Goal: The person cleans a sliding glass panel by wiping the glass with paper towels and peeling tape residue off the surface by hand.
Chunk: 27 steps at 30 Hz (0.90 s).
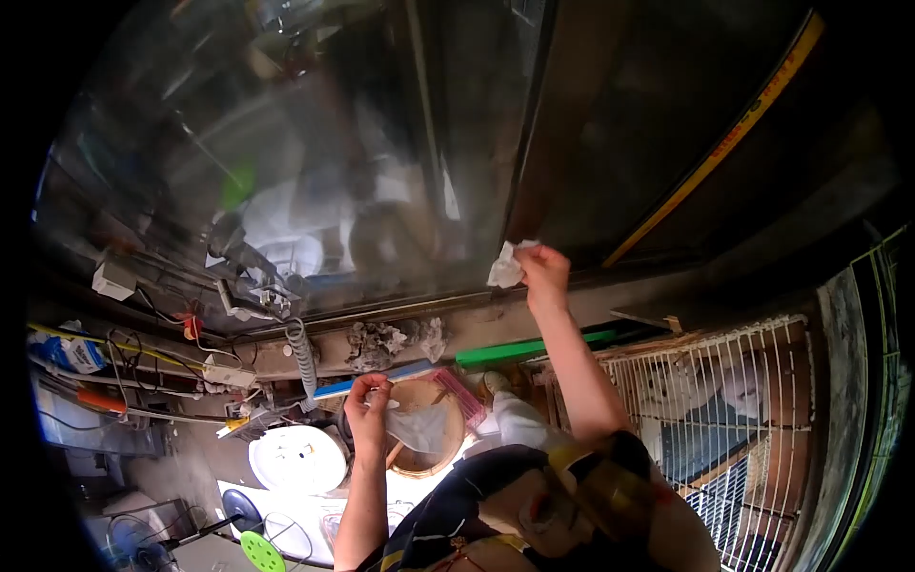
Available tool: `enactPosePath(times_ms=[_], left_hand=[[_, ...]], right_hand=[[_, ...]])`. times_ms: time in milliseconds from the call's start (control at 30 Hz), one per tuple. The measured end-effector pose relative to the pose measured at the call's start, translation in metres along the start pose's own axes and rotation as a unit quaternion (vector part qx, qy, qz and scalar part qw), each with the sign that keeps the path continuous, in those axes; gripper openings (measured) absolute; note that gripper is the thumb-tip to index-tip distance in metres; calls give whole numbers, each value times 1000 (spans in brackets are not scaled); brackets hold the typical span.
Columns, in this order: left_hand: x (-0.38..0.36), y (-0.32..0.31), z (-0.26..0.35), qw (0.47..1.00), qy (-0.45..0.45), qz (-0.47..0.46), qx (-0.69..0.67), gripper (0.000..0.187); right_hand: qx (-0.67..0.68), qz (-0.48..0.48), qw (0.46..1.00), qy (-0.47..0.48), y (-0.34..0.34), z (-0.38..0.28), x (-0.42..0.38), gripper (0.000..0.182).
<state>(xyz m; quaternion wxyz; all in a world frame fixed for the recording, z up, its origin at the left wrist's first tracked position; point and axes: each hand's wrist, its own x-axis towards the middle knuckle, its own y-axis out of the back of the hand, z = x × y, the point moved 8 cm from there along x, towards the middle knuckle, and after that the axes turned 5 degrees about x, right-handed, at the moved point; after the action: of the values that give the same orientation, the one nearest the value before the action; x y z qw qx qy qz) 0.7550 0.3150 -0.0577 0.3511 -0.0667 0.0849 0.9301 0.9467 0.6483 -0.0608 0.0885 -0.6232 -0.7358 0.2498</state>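
My right hand [546, 275] is stretched out in front of the dark glass pane [381, 172], close to its frame. Its fingers pinch a crumpled white tissue [507, 267]. Lower down, my left hand [368, 398] is raised with the fingers pressed together. A small white bit shows at its fingertips; I cannot tell what it is. Behind that hand stands a round tan basket [454, 440], with a thin white sheet [422, 429] overlapping it in this view.
A white wire cage [710, 419] stands at the right. Along the sill lie a green strip [510, 353] and grey crumpled lumps [374, 345]. A coiled grey hose [302, 357] and cables hang at left, above a round white lid [297, 459] and a green disc [262, 551].
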Motion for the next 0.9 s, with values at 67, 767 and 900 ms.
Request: enactPosePath(times_ms=[67, 767, 900], left_hand=[[0, 1, 3, 1000, -16, -3, 15, 9], [-3, 29, 5, 999, -25, 27, 23, 9], [-10, 32, 12, 999, -36, 26, 10, 9]], right_hand=[[24, -27, 997, 61, -23, -47, -8, 8], [-545, -35, 712, 441, -44, 6, -44, 14], [-522, 68, 782, 335, -18, 50, -35, 13]])
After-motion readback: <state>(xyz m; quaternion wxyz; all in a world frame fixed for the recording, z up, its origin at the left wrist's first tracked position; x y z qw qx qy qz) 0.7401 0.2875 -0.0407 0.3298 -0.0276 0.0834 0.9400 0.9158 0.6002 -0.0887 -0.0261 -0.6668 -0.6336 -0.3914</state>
